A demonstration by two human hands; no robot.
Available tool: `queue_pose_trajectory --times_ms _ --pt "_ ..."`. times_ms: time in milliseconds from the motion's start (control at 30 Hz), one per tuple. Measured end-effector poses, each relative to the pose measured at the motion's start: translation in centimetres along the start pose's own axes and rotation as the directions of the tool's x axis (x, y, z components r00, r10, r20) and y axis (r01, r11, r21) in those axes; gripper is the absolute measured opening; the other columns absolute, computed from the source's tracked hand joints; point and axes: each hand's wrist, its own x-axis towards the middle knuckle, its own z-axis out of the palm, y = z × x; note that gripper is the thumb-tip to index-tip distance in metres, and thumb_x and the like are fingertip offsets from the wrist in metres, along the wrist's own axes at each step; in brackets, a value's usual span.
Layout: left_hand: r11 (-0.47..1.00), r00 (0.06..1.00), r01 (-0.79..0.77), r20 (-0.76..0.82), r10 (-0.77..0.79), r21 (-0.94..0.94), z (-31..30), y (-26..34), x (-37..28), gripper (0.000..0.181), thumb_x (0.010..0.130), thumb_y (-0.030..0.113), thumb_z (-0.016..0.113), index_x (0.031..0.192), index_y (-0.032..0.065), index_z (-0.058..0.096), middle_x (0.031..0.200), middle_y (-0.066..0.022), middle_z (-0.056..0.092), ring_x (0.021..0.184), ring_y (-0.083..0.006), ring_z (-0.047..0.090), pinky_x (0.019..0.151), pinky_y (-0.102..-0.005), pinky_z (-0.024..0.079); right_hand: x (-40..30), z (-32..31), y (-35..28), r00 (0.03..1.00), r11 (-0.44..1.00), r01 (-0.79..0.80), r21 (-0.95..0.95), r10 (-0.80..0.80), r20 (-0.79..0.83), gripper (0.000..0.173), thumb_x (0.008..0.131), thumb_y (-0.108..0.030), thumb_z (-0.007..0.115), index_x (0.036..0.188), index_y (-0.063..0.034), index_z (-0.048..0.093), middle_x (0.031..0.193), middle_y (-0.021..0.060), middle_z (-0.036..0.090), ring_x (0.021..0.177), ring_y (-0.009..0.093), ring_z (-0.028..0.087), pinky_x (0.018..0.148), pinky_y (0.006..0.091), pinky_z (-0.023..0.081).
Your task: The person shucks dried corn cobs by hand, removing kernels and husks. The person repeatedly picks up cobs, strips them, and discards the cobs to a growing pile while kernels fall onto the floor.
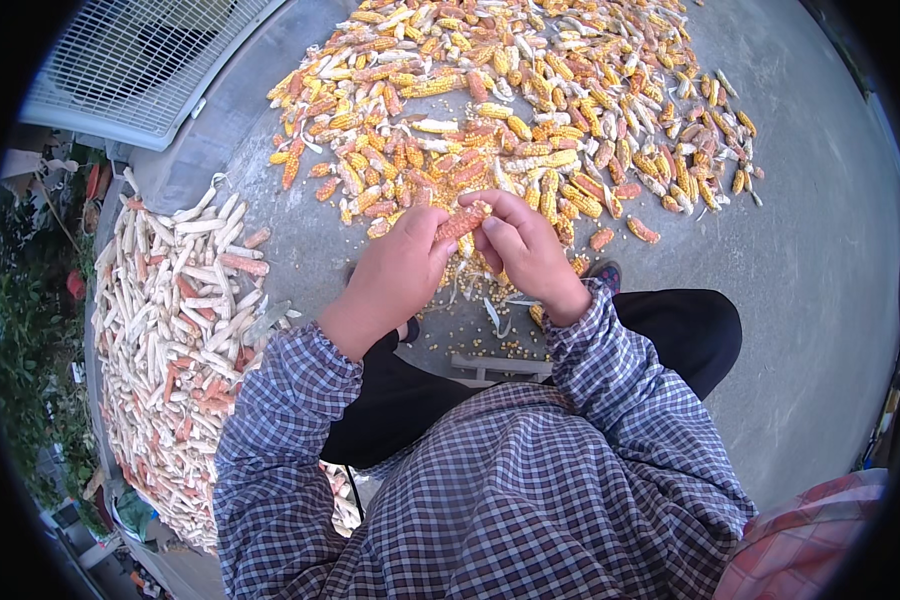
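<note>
Between my two hands is a reddish corn cob (463, 222), mostly bare, with a few yellow kernels at its right end. My left hand (396, 264) grips the cob's left end, the thumb along its near side. The fingers and thumb of my right hand (523, 244) close around the kernelled end. Below the cob, loose yellow kernels (487, 289) and some pale husk strips (496, 319) lie on the concrete floor. Just beyond my hands spreads a broad heap of dried ears of corn (525, 135), some yellow with kernels, some partly stripped to red or white.
To the left rises a large pile of bare cobs (172, 322), white and red. A white-framed grille (146, 71) stands at the upper left, with green plants (26, 300) beyond the floor's edge. A low wooden stool (502, 366) shows between my legs. Concrete floor (817, 247) extends right.
</note>
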Motion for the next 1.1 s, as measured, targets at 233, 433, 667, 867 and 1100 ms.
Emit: queue_pose_trajectory --times_ms 233,433,667,867,1100 --pt "0.995 0.987 0.089 0.136 -0.082 -0.044 0.4 0.1 -0.1 0.026 0.09 0.02 0.058 0.107 0.0016 0.051 0.092 -0.0205 0.06 0.085 -0.0402 0.059 0.068 -0.0487 0.047 0.6 0.3 2.9 0.932 0.844 0.268 -0.465 -0.35 -0.099 0.028 0.087 -0.001 0.039 0.107 -0.0037 0.058 0.07 0.0025 0.057 0.057 0.009 0.052 0.053 0.0229 0.042" --pt "0.913 0.933 0.298 0.287 -0.217 -0.28 -0.2 -0.2 0.1 0.025 0.09 0.02 0.057 0.105 0.0009 0.051 0.09 -0.0206 0.061 0.083 -0.0394 0.06 0.068 -0.047 0.047 0.2 -0.2 1.8 0.999 1.0 -0.018 0.015 0.018 -0.031 0.029 0.089 -0.003 0.04 0.112 -0.0047 0.058 0.075 0.0026 0.059 0.058 0.008 0.054 0.052 0.0218 0.043" --pt "0.997 0.998 0.035 0.05 -0.038 0.068 0.2 0.1 -0.2 0.027 0.089 0.017 0.059 0.108 0.0016 0.05 0.1 -0.019 0.057 0.085 -0.039 0.059 0.071 -0.0472 0.048 0.2 -0.4 1.2 1.0 0.998 -0.01 -0.058 0.011 0.02 0.033 0.09 -0.003 0.038 0.116 -0.0058 0.058 0.073 0.0009 0.058 0.057 0.006 0.053 0.051 0.0212 0.043" --pt "0.999 0.996 0.001 0.092 -0.004 0.035 0.2 -0.5 -0.6 0.026 0.089 0.016 0.058 0.109 0.0012 0.05 0.099 -0.0191 0.057 0.088 -0.0397 0.058 0.074 -0.0471 0.046 0.4 -0.4 1.7 0.993 0.944 0.112 -0.31 -0.118 0.001 0.033 0.088 -0.003 0.039 0.113 -0.0029 0.06 0.072 0.0059 0.061 0.067 0.012 0.061 0.061 0.0285 0.049" --pt "0.991 0.988 0.078 0.138 -0.063 -0.11 -0.2 -0.8 -0.1 0.025 0.091 0.018 0.056 0.11 0.0014 0.053 0.092 -0.0183 0.059 0.084 -0.0357 0.059 0.072 -0.0429 0.046 0.2 -0.8 1.7 0.998 0.999 0.01 0.05 -0.014 0.066 0.036 0.088 0.001 0.035 0.112 -0.006 0.06 0.073 0.0013 0.059 0.054 0.007 0.052 0.049 0.0219 0.043"
